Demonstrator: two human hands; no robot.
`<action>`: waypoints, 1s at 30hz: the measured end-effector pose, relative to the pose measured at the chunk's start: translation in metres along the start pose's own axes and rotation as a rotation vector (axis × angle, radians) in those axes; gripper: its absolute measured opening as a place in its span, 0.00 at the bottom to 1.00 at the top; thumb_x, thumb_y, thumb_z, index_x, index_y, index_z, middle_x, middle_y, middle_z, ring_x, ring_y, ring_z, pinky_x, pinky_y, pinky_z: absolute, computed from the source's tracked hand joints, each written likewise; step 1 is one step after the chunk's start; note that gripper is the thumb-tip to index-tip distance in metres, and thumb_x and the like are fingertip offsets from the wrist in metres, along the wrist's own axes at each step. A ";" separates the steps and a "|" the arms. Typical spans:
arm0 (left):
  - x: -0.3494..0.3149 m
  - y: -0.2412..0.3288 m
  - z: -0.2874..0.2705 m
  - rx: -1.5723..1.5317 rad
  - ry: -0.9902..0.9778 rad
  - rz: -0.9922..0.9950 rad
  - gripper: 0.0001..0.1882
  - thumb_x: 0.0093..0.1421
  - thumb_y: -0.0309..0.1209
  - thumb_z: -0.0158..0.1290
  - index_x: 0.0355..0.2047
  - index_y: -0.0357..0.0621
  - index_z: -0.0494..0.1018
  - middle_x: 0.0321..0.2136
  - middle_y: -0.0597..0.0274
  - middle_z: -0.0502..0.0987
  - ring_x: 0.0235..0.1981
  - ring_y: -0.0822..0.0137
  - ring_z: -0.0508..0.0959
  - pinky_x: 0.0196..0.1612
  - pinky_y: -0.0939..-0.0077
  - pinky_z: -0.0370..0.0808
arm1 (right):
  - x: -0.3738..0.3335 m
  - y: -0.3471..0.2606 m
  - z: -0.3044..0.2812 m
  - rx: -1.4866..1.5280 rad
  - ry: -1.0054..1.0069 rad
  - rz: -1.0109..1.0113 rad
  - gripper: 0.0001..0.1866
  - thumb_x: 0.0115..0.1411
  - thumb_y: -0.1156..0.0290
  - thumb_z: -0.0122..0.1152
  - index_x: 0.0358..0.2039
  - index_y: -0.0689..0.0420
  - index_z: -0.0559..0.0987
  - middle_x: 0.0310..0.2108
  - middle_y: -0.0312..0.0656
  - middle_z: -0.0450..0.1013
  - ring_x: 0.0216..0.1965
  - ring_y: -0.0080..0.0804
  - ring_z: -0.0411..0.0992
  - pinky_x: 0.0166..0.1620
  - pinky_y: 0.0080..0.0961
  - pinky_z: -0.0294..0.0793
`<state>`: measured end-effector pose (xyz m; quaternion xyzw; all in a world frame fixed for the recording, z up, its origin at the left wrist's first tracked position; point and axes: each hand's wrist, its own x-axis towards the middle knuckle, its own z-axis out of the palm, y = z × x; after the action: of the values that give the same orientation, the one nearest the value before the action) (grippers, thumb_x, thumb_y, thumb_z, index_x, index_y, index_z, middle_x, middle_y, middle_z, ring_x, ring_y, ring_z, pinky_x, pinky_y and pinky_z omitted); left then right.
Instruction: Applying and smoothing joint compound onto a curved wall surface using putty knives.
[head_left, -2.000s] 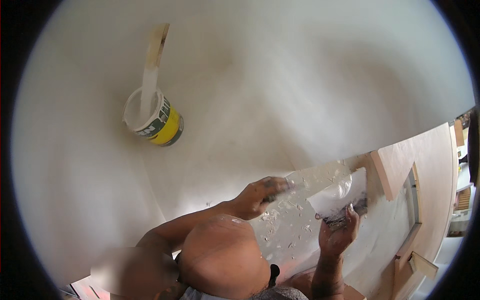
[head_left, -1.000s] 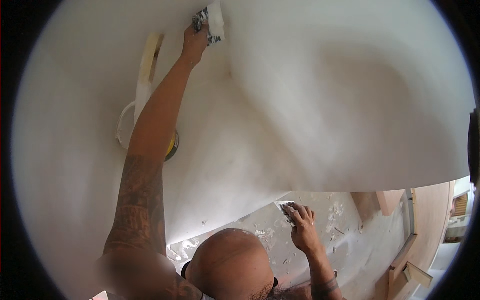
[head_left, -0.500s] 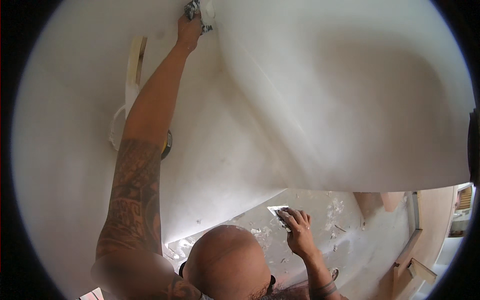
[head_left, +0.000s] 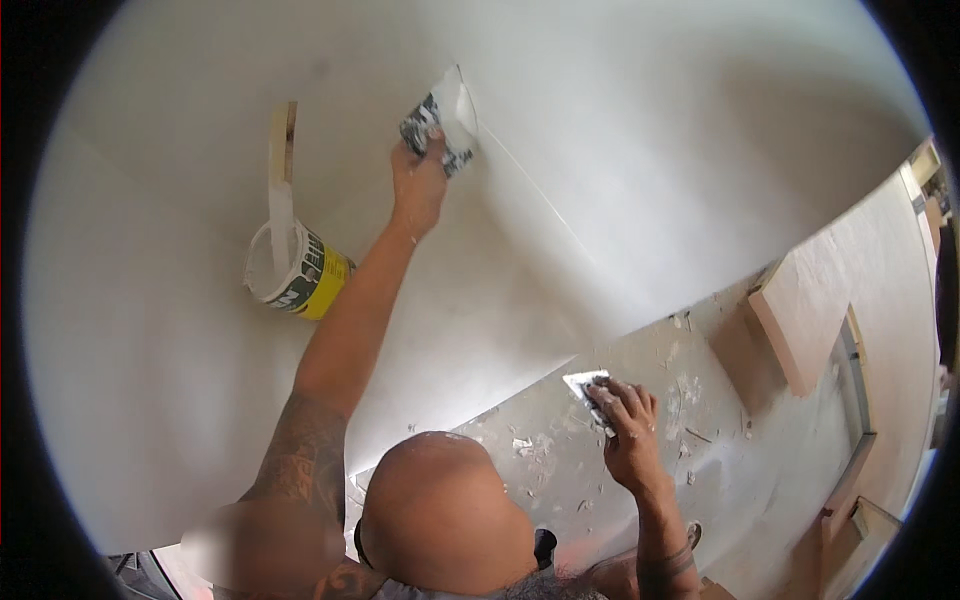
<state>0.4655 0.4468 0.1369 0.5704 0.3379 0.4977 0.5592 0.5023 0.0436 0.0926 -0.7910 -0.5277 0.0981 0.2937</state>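
My left hand (head_left: 420,190) is closed around a wide putty knife (head_left: 436,125), dark and smeared with white. A thick mass of white filler lies on its blade, whose edge is at the top of a thin line in the large white surface (head_left: 640,170). Whether the blade touches that surface I cannot tell. Lower right, my right hand (head_left: 632,435) grips a smaller putty knife (head_left: 590,385) with a white-coated blade, held over the floor. White residue marks the fingers. Left of my left forearm is a yellow, dark and white bucket (head_left: 325,285), with a pale wooden stick (head_left: 283,170) standing up out of it.
A grey floor (head_left: 560,450) spattered with white and strewn with small debris shows below the white surface's lower edge. Wooden boards and frames (head_left: 800,345) stand along the right. A rounded bare form (head_left: 440,510) fills the lower middle, between my arms.
The view has shifted. My left hand with its putty knife has come down and right from the upper edge, uncovering the bucket. My right hand appears slightly farther right, still gripping its knife.
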 end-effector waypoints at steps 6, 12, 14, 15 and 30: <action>-0.119 0.025 0.016 -0.009 -0.129 -0.033 0.16 0.69 0.34 0.50 0.46 0.31 0.73 0.37 0.68 0.78 0.36 0.77 0.72 0.41 0.78 0.70 | 0.003 -0.013 -0.034 -0.012 0.111 -0.043 0.37 0.39 0.89 0.55 0.53 0.50 0.77 0.53 0.44 0.72 0.54 0.48 0.67 0.57 0.42 0.61; -0.218 0.022 0.012 -0.139 -0.552 -0.021 0.13 0.68 0.24 0.47 0.51 0.36 0.69 0.34 0.70 0.73 0.34 0.77 0.69 0.40 0.82 0.68 | -0.016 -0.026 -0.072 -0.119 0.289 -0.037 0.32 0.42 0.88 0.60 0.51 0.53 0.78 0.53 0.45 0.73 0.56 0.47 0.67 0.58 0.43 0.61; -0.249 0.018 0.009 -0.079 -0.877 0.022 0.12 0.66 0.21 0.47 0.50 0.37 0.70 0.31 0.67 0.72 0.31 0.78 0.67 0.36 0.85 0.67 | -0.018 -0.033 -0.084 -0.146 0.370 -0.070 0.26 0.45 0.86 0.60 0.47 0.54 0.79 0.51 0.47 0.74 0.53 0.49 0.69 0.57 0.42 0.62; -0.253 0.023 0.010 -0.107 -0.932 0.014 0.12 0.66 0.22 0.47 0.50 0.37 0.70 0.32 0.65 0.73 0.33 0.78 0.68 0.37 0.85 0.67 | -0.023 -0.034 -0.098 -0.156 0.385 -0.095 0.21 0.49 0.84 0.58 0.46 0.58 0.78 0.50 0.50 0.75 0.51 0.52 0.70 0.56 0.45 0.65; -0.224 0.018 -0.055 -0.549 -0.466 -0.099 0.13 0.69 0.29 0.50 0.50 0.36 0.66 0.40 0.66 0.74 0.42 0.76 0.73 0.49 0.76 0.71 | -0.052 -0.033 -0.038 0.695 0.501 0.118 0.19 0.58 0.81 0.56 0.52 0.66 0.73 0.48 0.46 0.75 0.46 0.35 0.74 0.50 0.30 0.73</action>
<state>0.3490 0.2496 0.1056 0.4800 0.0824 0.3990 0.7769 0.4724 -0.0074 0.1337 -0.6733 -0.3294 0.0918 0.6555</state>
